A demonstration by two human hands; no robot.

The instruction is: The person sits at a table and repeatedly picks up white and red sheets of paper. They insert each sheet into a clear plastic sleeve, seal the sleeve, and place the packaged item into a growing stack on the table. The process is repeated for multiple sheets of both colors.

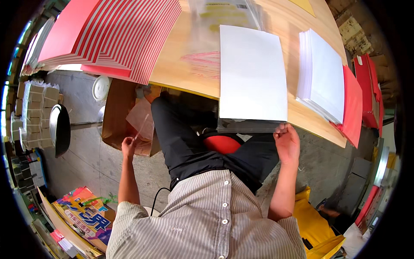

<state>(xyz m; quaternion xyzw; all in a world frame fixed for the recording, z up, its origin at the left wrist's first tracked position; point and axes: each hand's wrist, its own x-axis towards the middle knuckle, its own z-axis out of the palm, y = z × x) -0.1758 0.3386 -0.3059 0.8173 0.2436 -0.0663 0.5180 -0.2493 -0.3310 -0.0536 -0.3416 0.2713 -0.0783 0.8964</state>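
My left hand (128,146) is down at my left side, pinching a thin clear plastic strip (141,126) over an open cardboard box (116,116). My right hand (287,142) grips the near edge of a clear plastic sleeve (248,125) that overhangs the front edge of the wooden table (185,64). A white sheet (252,73) lies in or on that sleeve. I sit on a red stool (222,143).
A stack of white sheets (321,73) rests on red sheets (351,108) at the table's right. Red and striped folders (108,34) lie stacked at the left. Clear sleeves (224,15) lie at the back. A black stool (60,129) and colourful boxes (86,216) stand on the floor.
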